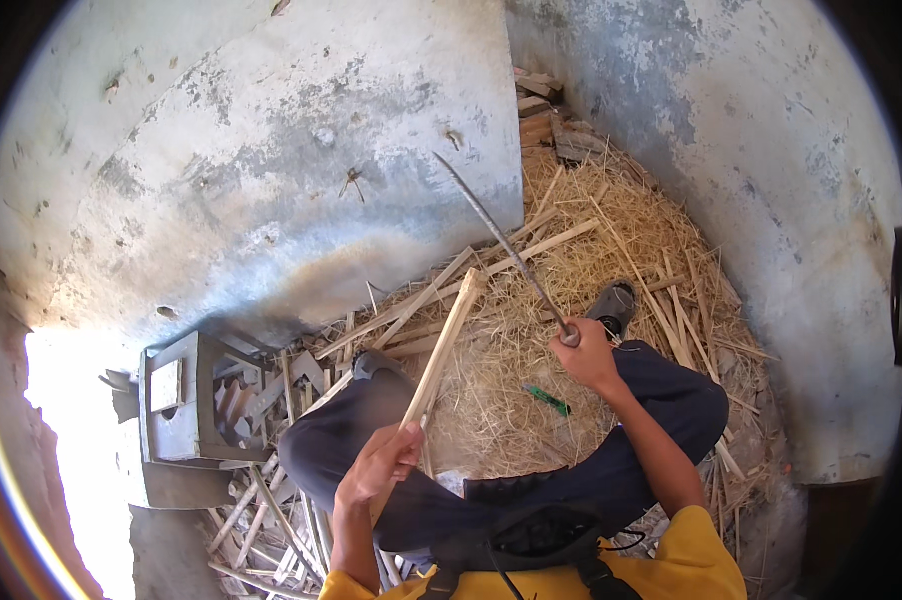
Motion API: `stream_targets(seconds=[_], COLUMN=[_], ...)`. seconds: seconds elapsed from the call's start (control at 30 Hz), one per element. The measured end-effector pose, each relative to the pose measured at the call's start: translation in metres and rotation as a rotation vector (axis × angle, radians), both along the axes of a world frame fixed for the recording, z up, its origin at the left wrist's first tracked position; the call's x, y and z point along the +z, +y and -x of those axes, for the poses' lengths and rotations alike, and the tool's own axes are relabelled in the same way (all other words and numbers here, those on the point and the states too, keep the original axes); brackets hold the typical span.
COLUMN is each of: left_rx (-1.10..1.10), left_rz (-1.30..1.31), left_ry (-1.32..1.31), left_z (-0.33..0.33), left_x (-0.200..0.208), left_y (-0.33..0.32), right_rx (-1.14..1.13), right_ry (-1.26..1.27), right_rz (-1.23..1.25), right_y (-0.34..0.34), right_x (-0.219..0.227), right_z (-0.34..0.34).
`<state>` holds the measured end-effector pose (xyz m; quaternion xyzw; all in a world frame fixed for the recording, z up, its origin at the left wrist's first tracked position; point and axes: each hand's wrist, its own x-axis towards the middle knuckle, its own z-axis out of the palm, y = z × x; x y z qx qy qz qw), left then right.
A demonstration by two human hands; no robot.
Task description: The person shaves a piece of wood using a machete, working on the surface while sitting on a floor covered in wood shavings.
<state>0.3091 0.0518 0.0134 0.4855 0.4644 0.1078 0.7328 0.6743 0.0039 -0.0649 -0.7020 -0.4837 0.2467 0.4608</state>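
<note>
My left hand is closed around a long, pale split-wood strip. The strip slants up and away over the lap, its blunt far end near the middle of the view. My right hand grips a long, thin, dark grey metal tool by its rounded near end; it looks like a rod or a blade seen edge-on. Its narrow tip points up and left, toward the wall. The tool and the strip are apart. On the ground between my legs lies a small green tool, perhaps a utility knife.
Straw-like shavings and loose strips cover the ground ahead and to the right. Left stands a grey box with a round hole, beside scattered sticks. A weathered wall panel rises ahead; another wall curves along the right.
</note>
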Motion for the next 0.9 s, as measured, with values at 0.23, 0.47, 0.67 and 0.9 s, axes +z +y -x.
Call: stream_targets(seconds=[0.23,0.47,0.67,0.9], left_rx=[-0.113,-0.068,0.024,0.013], left_rz=[0.001,-0.68,-0.88,-0.765], left_ry=[-0.116,0.223,0.306,0.308], left_z=[-0.022,-0.042,-0.049,-0.039], left_x=[0.012,0.006,-0.023,-0.007], left_y=[-0.008,-0.029,-0.031,-0.03], right_rx=[0.063,0.094,0.12,0.06], right_ry=[-0.254,-0.558,-0.533,-0.661], right_rz=[-0.183,-0.131,-0.119,0.012], right_y=[-0.008,-0.004,-0.005,0.011], right_x=[0.034,0.029,0.031,0.023], right_z=[0.031,0.036,0.053,0.016])
